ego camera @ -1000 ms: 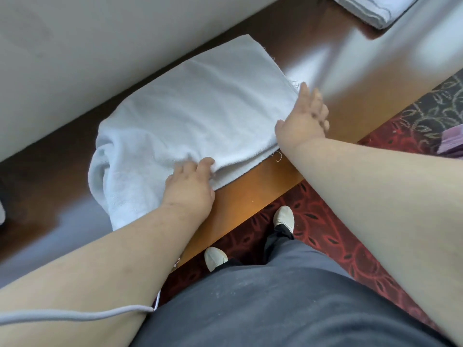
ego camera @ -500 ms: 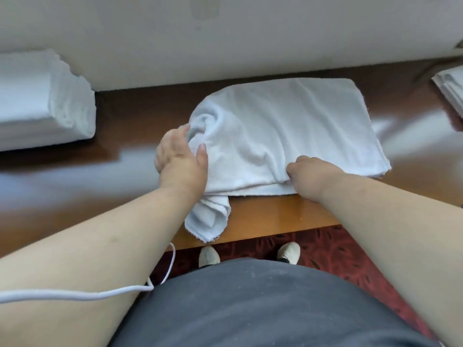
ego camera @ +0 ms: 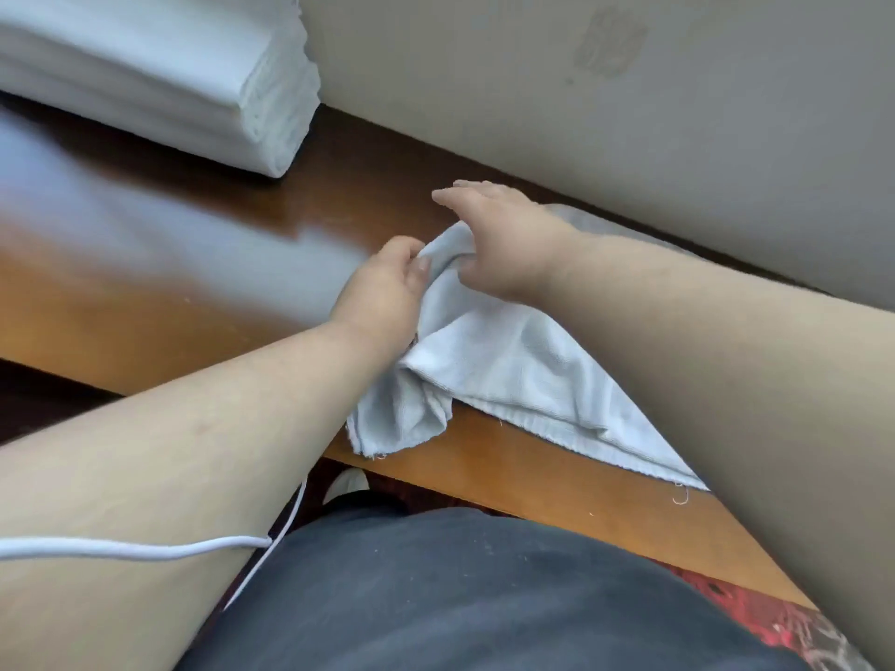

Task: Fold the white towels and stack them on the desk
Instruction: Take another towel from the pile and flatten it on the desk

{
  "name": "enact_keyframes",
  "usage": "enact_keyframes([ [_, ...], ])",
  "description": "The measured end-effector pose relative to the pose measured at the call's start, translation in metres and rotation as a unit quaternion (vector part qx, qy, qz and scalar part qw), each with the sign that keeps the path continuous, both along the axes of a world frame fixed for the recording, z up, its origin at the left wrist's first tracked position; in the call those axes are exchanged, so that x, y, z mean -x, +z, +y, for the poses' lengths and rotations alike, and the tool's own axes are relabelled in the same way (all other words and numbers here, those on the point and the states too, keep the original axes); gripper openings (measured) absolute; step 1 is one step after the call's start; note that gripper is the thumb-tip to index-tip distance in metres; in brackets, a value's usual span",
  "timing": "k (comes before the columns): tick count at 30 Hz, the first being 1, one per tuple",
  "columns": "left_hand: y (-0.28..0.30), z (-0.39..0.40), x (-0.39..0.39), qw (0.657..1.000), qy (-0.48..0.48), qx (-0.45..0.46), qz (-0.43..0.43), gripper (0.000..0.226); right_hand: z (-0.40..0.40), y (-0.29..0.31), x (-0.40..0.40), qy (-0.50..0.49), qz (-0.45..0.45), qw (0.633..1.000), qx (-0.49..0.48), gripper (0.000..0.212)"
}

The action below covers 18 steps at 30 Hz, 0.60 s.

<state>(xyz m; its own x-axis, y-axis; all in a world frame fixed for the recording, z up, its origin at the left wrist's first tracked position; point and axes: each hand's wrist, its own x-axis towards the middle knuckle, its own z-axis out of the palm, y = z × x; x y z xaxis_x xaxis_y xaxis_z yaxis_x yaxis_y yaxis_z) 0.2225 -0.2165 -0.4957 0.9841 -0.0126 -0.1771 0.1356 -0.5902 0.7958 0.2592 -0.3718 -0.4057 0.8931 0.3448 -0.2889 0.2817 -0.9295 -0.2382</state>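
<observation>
Two hands work one white towel (ego camera: pixel 503 370) lying half-folded at the tabletop (ego camera: pixel 160 302) front edge: left hand (ego camera: pixel 382 288) fingers clamped on a bunched corner, right hand (ego camera: pixel 499 244) fingers apart above it; mid-fold, the next move likely needs that corner drawn flat

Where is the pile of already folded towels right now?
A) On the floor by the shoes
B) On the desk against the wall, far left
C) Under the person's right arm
B: the pile of folded towels sits on the desk against the wall, far left.
</observation>
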Motion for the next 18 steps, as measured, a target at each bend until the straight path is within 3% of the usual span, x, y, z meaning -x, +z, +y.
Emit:
enact_keyframes([
  [1, 0.005, 0.003, 0.0, 0.998, -0.008, -0.024, -0.055, 0.014, 0.002, -0.002, -0.007, 0.026, 0.018, 0.999, 0.032, 0.063],
  [4, 0.029, 0.005, -0.011, 0.984, -0.062, -0.051, -0.159, 0.025, -0.004, -0.002, -0.023, 0.06, -0.031, 0.995, 0.067, 0.015],
  [5, 0.033, 0.006, -0.013, 0.981, -0.065, -0.064, -0.17, 0.024, -0.007, -0.003, -0.027, 0.064, -0.048, 0.996, 0.047, 0.009],
  [8, 0.026, 0.024, -0.013, 0.99, -0.017, -0.092, -0.106, 0.037, -0.013, -0.009, -0.028, 0.034, -0.066, 0.995, -0.065, 0.009],
  [11, 0.02, 0.044, -0.012, 0.991, 0.053, -0.122, 0.003, 0.008, -0.022, -0.011, -0.029, -0.02, -0.057, 0.987, -0.15, 0.017],
  [14, 0.028, 0.053, -0.024, 0.987, 0.153, -0.032, -0.029, 0.011, -0.021, -0.015, -0.037, -0.015, -0.081, 0.983, -0.166, 0.017],
  [18, 0.034, 0.062, -0.047, 0.982, 0.179, -0.039, -0.046, 0.011, -0.007, -0.023, -0.063, -0.049, -0.11, 0.974, -0.191, 0.009],
])
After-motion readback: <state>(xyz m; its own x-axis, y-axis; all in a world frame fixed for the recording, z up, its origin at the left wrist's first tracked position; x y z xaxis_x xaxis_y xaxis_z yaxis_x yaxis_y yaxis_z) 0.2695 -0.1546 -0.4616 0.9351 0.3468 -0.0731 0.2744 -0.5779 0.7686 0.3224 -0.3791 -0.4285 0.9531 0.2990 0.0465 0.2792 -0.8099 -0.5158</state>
